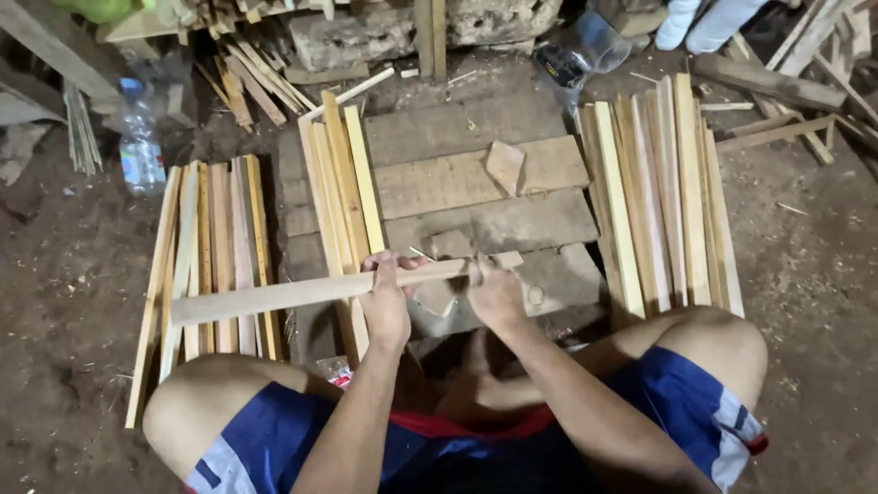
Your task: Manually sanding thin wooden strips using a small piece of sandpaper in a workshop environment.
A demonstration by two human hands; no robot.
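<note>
Two hands grip one long wooden stick (315, 291), which lies crosswise above the person's knees. Left hand (386, 297) wraps around its middle, fingers curled over the top; right hand (495, 295) closes on the stick's right end (what else it may hold, I cannot tell). Below them sit flat wooden planks (476, 183) on the dirt floor. A stack of slats (215, 247) lies to the left, another stack (658, 197) to the right, and a plastic bottle (140, 137) stands further left.
</note>
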